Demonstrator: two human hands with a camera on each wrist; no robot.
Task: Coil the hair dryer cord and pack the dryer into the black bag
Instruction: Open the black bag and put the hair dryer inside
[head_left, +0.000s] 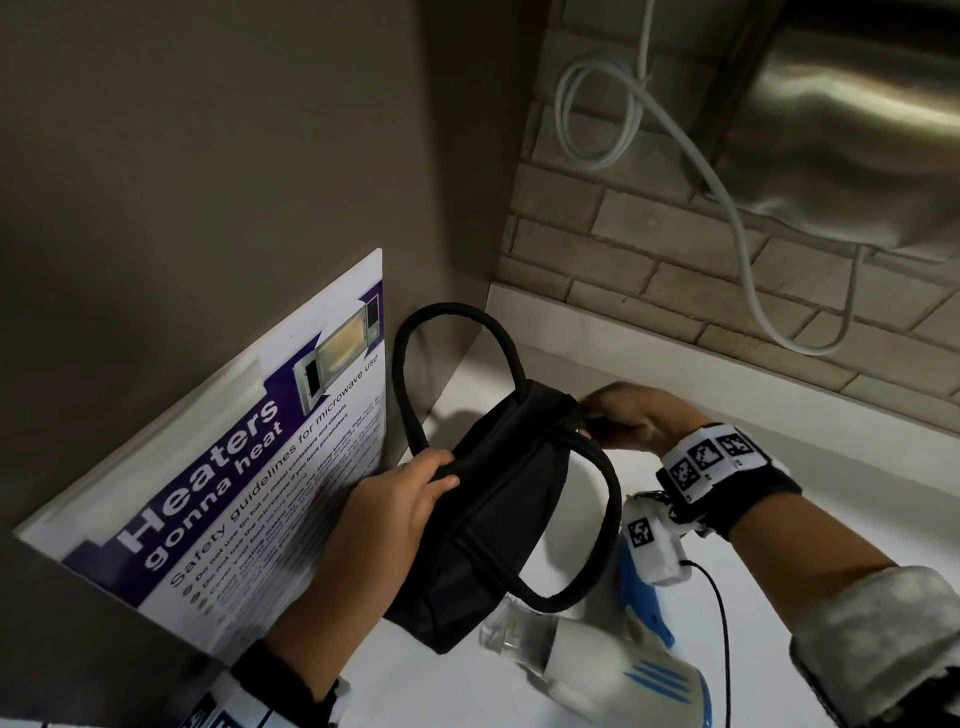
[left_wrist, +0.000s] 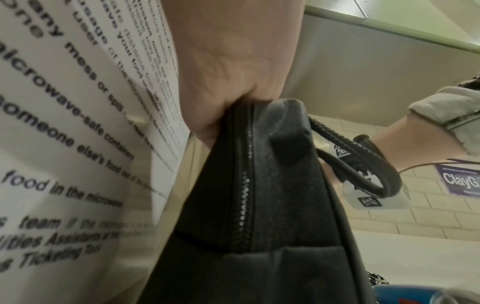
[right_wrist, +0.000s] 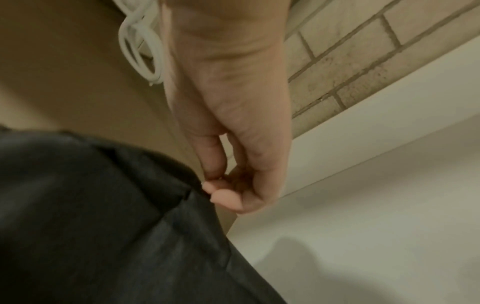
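Note:
I hold the black bag (head_left: 493, 509) tilted above the white counter, its two loop handles hanging free. My left hand (head_left: 431, 478) grips the bag's near end, thumb on top. In the left wrist view the bag (left_wrist: 259, 205) shows a zipper (left_wrist: 244, 185) running up to my left hand (left_wrist: 228, 72). My right hand (head_left: 587, 415) pinches the bag's far top corner; in the right wrist view its thumb and fingertips (right_wrist: 221, 197) meet at the bag's (right_wrist: 103, 226) edge. The white and blue hair dryer (head_left: 639, 670) lies on the counter below the bag. Its cord is not visible.
A microwave safety poster (head_left: 234, 467) leans against the brown wall on the left. Behind the white counter (head_left: 779, 467) is a brick wall with a looped white cable (head_left: 597, 114) and a steel appliance (head_left: 857, 130) above.

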